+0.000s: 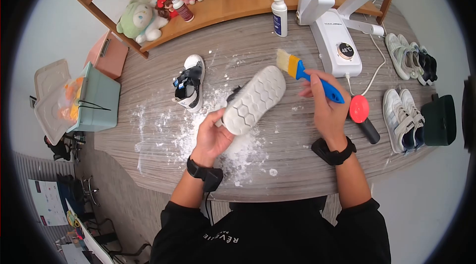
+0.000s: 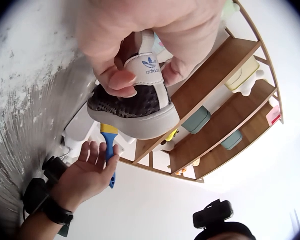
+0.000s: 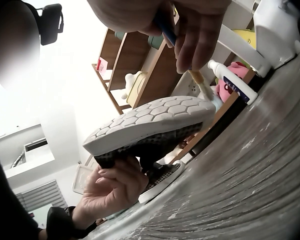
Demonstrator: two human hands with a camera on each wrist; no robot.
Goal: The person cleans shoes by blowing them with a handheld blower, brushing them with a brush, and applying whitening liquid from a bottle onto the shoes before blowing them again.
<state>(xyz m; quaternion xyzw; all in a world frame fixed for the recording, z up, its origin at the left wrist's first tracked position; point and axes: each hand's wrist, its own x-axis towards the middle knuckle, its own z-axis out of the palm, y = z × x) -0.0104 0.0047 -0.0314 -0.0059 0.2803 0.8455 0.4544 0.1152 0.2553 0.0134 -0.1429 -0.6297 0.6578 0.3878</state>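
Observation:
My left hand [image 1: 213, 132] grips a small black and white sneaker [image 2: 145, 112] by its heel, above the table. Its pale sole [image 1: 255, 100], patterned with hexagons, faces up toward the head camera. In my right hand [image 1: 328, 110] is a blue-handled brush [image 1: 322, 85], pinched between thumb and fingers. The brush's pale bristles [image 1: 283, 59] are right by the toe end of the sole. The matching sneaker [image 1: 190, 83] stands on the table to the left, its straps showing. White powder [image 1: 243, 160] is scattered over the wood-grain tabletop beneath the held shoe.
A white bottle [image 1: 279, 18] and a white shoe dryer [image 1: 334, 40] stand at the back. On the right are a red-and-black round tool [image 1: 360, 110], white shoes [image 1: 396, 115] and a dark green bin [image 1: 439, 120]. Plush toys line a wooden shelf [image 1: 223, 11]; a light blue box [image 1: 101, 98] is left.

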